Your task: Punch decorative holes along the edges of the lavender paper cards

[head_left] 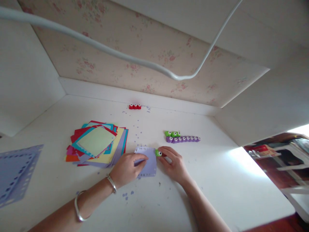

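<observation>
Here the left hand (126,169) lies flat on a small lilac paper square (150,162) in the middle of the white bench (217,180), its fingers spread and pressing the sheet down along its left side, not closed around anything. The square has a row of small holes along its near and far edges. The right hand (174,164) sits just beside the square's right edge, its fingers curled and clamped on a small green punch (158,153), which touches the upper right corner of the paper.

Two bangles show on the left arm, one at the wrist (111,183) and one further up the forearm (79,206).

To the left of the hands lies a loose stack of coloured paper squares (96,143), with a pale green sheet on top and red, teal, yellow and lilac ones fanned out beneath. Beyond the right hand stand a short row of green punches (172,133) and, touching it on the near side, a longer row of purple punches (182,139). A red row of punches (135,106) stands near the back edge of the bench. Small lilac paper bits (137,129) are scattered between the stack and the punches. At the far left edge lies a larger blue-lilac sheet (16,170) with punched borders.
</observation>
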Motion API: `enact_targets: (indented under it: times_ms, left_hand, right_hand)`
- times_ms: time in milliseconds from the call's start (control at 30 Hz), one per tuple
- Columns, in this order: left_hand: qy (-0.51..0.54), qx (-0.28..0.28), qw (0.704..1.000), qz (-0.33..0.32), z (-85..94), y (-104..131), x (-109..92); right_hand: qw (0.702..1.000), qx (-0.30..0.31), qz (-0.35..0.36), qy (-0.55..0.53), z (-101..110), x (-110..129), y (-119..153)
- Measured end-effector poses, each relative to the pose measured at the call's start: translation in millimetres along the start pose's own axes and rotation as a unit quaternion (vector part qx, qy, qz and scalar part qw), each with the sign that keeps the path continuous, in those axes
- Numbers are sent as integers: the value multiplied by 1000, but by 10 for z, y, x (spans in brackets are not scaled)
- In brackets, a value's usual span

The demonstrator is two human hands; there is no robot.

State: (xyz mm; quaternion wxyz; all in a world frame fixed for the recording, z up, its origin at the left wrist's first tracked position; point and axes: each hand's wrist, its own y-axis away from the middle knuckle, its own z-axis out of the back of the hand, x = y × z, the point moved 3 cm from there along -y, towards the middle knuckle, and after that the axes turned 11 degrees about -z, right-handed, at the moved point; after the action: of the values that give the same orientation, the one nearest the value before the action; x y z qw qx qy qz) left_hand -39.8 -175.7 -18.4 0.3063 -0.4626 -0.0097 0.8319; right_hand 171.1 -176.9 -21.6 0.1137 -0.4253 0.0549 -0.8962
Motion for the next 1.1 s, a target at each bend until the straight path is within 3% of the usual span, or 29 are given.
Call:
enact_targets:
  times_ms: [467,900,1100]
  left_hand:
    - [12,-24,1000,5,4,15,11]
    - [31,-1,999,15,19,10,14]
    - [-15,11,1000,8,-23,28,21]
  right_hand:
    - [1000,-11,-19,-21,-4,-20,-1]
    - [999,-21,-4,-32,-10,-12,-13]
    - [1000,-15,-22,-6,-26,-42,-13]
